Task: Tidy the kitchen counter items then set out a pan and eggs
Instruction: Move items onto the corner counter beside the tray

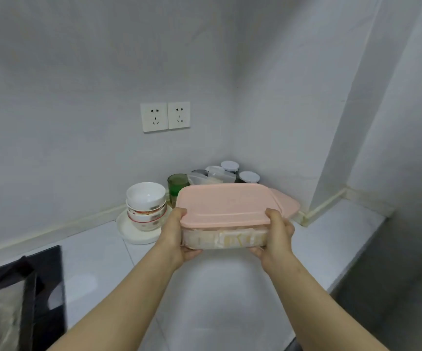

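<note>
Stacked bowls (pixel 146 206) sit at the back edge of the counter (pixel 98 262). The left hand (pixel 175 234) grips one end of the pink-lidded container (pixel 225 206) and the right hand (pixel 277 235) the other, thumbs on top, holding it above the back right corner.

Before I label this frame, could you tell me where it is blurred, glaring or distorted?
Head view: soft even light; wide-angle lens bows the wall edges; black stove at lower left is smeared; faint glare on the counter; pink-lidded box fairly sharp.
</note>
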`<state>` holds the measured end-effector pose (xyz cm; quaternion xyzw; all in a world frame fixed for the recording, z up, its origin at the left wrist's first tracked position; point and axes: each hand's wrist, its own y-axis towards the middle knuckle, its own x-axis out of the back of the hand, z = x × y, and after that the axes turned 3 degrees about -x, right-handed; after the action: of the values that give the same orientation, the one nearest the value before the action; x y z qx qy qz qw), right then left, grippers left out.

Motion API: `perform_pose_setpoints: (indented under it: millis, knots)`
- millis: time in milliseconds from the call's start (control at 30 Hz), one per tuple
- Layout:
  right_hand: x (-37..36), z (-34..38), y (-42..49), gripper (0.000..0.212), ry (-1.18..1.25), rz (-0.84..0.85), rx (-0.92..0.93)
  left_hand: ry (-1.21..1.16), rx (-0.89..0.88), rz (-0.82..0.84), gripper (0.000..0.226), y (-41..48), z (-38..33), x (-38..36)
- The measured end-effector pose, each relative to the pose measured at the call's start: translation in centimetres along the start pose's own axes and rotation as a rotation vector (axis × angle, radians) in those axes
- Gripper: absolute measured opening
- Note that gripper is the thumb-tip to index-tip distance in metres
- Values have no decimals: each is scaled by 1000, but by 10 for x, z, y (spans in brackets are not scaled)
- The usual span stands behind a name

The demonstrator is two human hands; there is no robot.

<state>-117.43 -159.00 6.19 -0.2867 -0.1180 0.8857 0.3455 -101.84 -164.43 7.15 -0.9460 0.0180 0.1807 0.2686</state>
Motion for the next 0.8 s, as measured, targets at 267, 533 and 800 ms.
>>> perform_pose_setpoints:
  millis: [267, 533, 800]
  knots:
    - [19, 49, 102, 69, 32, -22, -3, -80, -28, -45, 42, 57, 32, -107]
    - [15, 35, 141, 47, 24, 51, -36, 21, -85, -28, 37, 96, 58, -163]
    - [26, 38, 164, 66, -69, -67, 20, 346, 53, 77, 54, 124, 63, -168]
